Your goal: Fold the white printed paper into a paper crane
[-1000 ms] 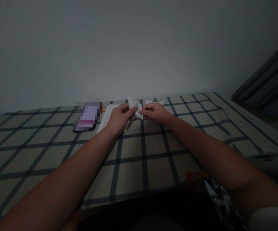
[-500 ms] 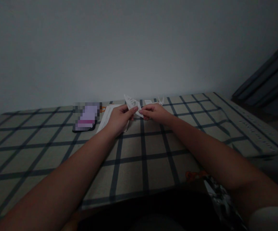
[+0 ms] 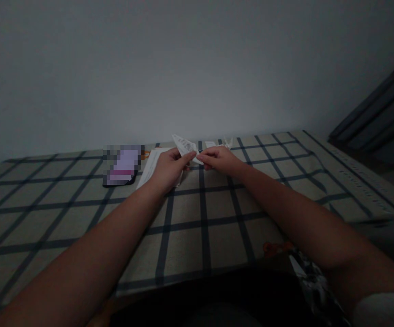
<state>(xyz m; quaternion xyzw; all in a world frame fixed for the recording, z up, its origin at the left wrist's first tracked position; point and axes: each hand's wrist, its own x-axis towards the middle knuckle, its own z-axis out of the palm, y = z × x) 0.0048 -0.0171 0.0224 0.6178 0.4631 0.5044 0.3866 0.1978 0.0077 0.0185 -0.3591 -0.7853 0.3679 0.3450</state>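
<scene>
Between my two hands is a folded piece of white paper (image 3: 186, 145) with dark print, one pointed end rising up to the left. My left hand (image 3: 172, 167) pinches it between thumb and fingers from the left. The fingertips of my right hand (image 3: 217, 159) close on its lower right corner. Under and beside my left hand lies a stack of printed white sheets (image 3: 150, 167), partly hidden by that hand. Behind my right hand a small folded white paper shape (image 3: 229, 143) with upright points shows.
A phone (image 3: 125, 165) with a blurred lit screen lies left of the sheets. The table has a checked cloth (image 3: 186, 236) and meets a plain wall (image 3: 197, 72). A dark curtain (image 3: 381, 109) hangs at the right. Something orange (image 3: 275, 247) shows at the front edge.
The pointed end of the folded paper has tipped slightly left and down. Both hands keep their grip and have barely moved.
</scene>
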